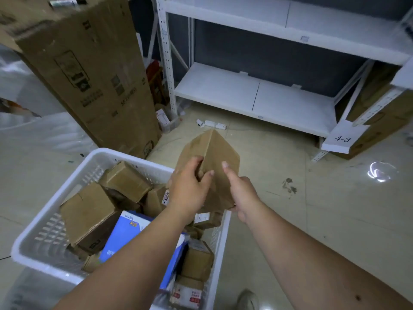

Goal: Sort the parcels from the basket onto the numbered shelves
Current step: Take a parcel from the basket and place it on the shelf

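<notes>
While the white basket (55,222) at near left holds most of its load, I have one brown cardboard parcel (214,157) lifted clear of it, raised above the basket's far right corner and over the floor. My left hand (190,189) grips the parcel's near left face, fingers curled over an edge; my right hand (242,193) supports it from the right and beneath, thumb laid up along the near face, the remaining fingers hidden under the box. Both hands are thus closed on the same parcel, which is tilted with one corner pointing away from me.

Progress, as judged from this view: early. The white shelves (252,95) at far centre show bare boards on both visible levels, with no parcel on them. A shelf end at far right bears the label 4-3 (343,139). In the basket lie several brown boxes (89,215), a blue-and-white package (125,233) and smaller labelled parcels (187,296) at the near end; all await sorting. The label of the parcel in hand is not visible, so I cannot tell its destination. A tall cardboard carton (89,70) stands at far left, apart from the task.
</notes>
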